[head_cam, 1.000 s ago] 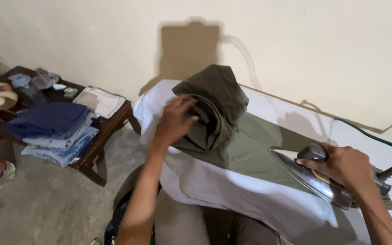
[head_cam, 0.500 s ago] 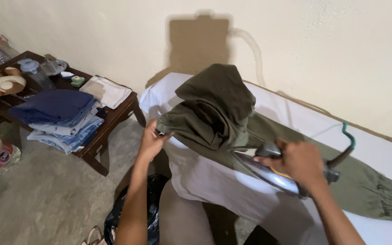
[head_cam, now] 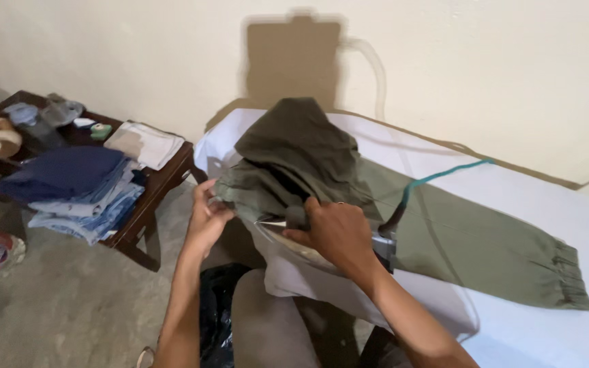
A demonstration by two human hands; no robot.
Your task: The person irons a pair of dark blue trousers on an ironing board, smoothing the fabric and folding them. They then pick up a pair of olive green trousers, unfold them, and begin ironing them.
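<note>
Olive green trousers (head_cam: 485, 238) lie across a white-covered ironing surface (head_cam: 567, 197), with their upper part bunched into a heap (head_cam: 294, 146) at the left end. My left hand (head_cam: 206, 215) pinches the edge of the trousers at the near left corner. My right hand (head_cam: 335, 232) grips the handle of a metal iron (head_cam: 294, 245), whose pointed soleplate presses on the trousers close to my left hand. The iron's green cord (head_cam: 444, 174) runs off over the leg to the right.
A dark wooden low table (head_cam: 155, 197) at the left carries a stack of folded blue clothes (head_cam: 76, 187), a folded white cloth (head_cam: 148, 143) and small items. A black bag (head_cam: 216, 307) sits on the concrete floor below the surface. A cream wall stands behind.
My right hand has carried the iron leftward along the trouser leg up to the bunched end. My left hand went from the heap down to the trousers' near edge.
</note>
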